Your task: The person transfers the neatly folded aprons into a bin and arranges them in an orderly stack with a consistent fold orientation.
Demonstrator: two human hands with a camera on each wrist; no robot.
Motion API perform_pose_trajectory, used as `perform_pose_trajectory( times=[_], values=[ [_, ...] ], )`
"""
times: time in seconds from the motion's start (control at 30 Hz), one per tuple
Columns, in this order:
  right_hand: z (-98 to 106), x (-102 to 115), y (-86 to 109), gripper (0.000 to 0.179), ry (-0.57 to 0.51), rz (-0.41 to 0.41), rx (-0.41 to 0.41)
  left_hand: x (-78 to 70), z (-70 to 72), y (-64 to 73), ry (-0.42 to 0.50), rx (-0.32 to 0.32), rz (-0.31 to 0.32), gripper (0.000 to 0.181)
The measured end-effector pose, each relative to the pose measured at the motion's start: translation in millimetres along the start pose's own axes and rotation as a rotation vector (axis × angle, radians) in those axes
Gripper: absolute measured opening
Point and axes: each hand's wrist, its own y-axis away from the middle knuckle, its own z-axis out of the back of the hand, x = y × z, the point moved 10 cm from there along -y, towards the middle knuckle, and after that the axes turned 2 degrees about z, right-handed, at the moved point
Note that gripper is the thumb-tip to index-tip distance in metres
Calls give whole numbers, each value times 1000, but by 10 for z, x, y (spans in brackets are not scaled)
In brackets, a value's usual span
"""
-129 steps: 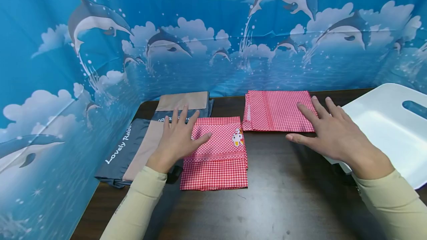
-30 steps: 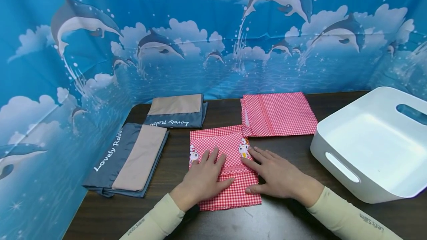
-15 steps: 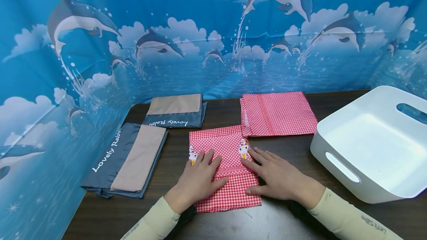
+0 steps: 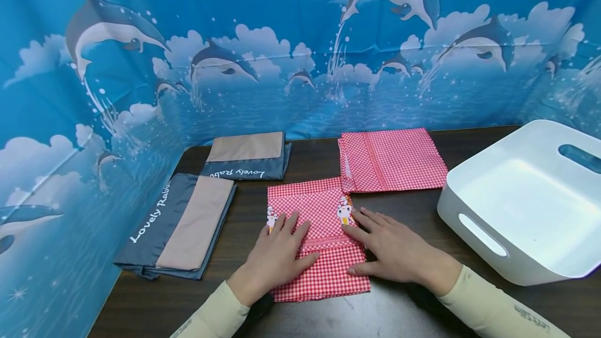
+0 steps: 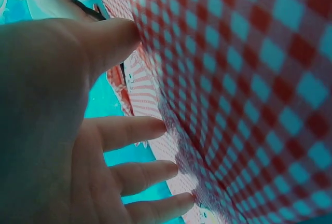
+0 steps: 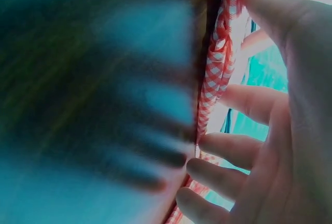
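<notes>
Left hand (image 4: 277, 257): palm down, fingers spread, fingertips on the lower left part of the front checked cloth (image 4: 328, 267).
Right hand (image 4: 394, 249): fingers extended and slightly apart, fingertips and thumb along the right edge of the same cloth.
Front checked cloth: red and white, folded, flat on the worktop (image 4: 251, 223) between and under the hands; rabbit prints at both side edges, the left one partly covered by fingers.
Rear checked cloth (image 4: 404, 160): red and white, folded, behind and to the right; its near left corner meets the front one, overlap uncertain.
Near blue-and-beige cloth (image 4: 192, 223): folded, at the left, lettered "Lovely Rabb", remainder unreadable.
Far blue-and-beige cloth (image 4: 249, 155): folded, back left, lettering inverted.
White bin (image 4: 535, 213): far right, upright, slotted handles, apart from the cloths.
Backdrop (image 4: 281, 103): blue curtain, dolphins and clouds.
Sleeves (image 4: 488, 296): cream, both arms.
</notes>
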Motion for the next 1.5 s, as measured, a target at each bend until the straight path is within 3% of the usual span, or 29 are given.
perform_pose_trajectory(
  times=[0.23, 0.8, 1.23, 1.5],
  values=[
    [35, 14, -34, 85, -10, 15, -48, 31, 6, -8, 5, 7, 16, 77],
    [-8, 41, -63, 83, -12, 7, -13, 41, -9, -1, 13, 44, 30, 77],
    [-11, 85, -59, 84, 37, -3, -1, 71, -12, 36, 79, 36, 24, 79],
    [34, 62, -56, 82, 23, 8, -70, 151, 25, 30, 56, -3, 69, 84]
  ],
)
